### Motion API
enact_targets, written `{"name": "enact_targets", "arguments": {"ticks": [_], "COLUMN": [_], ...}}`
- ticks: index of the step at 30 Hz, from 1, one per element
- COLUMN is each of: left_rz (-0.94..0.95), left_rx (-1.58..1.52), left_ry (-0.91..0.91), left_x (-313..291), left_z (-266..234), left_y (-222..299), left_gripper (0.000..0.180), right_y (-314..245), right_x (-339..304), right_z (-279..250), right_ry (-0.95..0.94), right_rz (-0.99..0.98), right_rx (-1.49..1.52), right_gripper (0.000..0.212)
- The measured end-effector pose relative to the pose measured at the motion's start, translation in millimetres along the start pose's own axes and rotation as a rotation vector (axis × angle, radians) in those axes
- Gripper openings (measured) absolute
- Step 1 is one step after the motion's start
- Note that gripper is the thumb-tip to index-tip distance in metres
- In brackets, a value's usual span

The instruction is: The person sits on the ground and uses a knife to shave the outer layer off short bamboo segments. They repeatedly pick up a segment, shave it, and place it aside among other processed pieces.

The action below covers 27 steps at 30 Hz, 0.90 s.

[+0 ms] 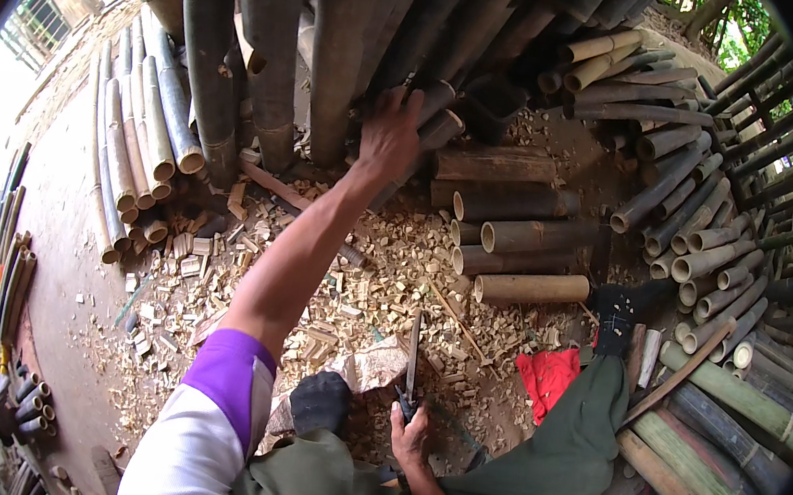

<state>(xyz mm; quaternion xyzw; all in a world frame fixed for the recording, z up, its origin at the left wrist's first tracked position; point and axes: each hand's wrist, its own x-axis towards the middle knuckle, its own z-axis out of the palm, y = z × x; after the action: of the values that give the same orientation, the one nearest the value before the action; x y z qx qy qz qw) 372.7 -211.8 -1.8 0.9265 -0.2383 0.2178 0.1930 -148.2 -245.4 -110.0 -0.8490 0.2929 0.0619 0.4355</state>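
Clasping a knife (414,351) jutting beyond right grip (410,433), left grip (392,133) at dark bamboo (443,129), closure unclear

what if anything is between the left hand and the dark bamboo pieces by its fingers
Nothing visible: the left hand reaches to the dark bamboo pieces, though any contact itself is hidden. A thick dark pole stands to its left, beside rather than in the way.

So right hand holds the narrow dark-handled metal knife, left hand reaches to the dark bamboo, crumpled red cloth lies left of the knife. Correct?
No: the crumpled red cloth lies to the right of the narrow dark-handled metal knife, as the head view shows. The rest stands.
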Motion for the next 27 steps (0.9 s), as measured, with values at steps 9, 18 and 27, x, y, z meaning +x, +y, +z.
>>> {"name": "enact_targets", "arguments": {"ticks": [9,18,27], "left_rz": [-0.334,-0.289,-0.434], "left_rx": [-0.176,-0.364,-0.044], "left_ry": [-0.006,0.181,0.053], "left_x": [-137,-63,-22], "left_z": [7,78,36], "left_y": [10,-13,36], "left_gripper": [0.100,0.096,0.087], "right_y": [1,12,2], "right_x": [5,-1,4], "right_z": [-2,6,-3], "right_ry": [0.049,0.080,0.026], "right_rz": [-0.013,-0.056,0.011], "right_rx": [0.058,0.014,-0.007], "right_gripper": [0.062,0.059,0.051]}}
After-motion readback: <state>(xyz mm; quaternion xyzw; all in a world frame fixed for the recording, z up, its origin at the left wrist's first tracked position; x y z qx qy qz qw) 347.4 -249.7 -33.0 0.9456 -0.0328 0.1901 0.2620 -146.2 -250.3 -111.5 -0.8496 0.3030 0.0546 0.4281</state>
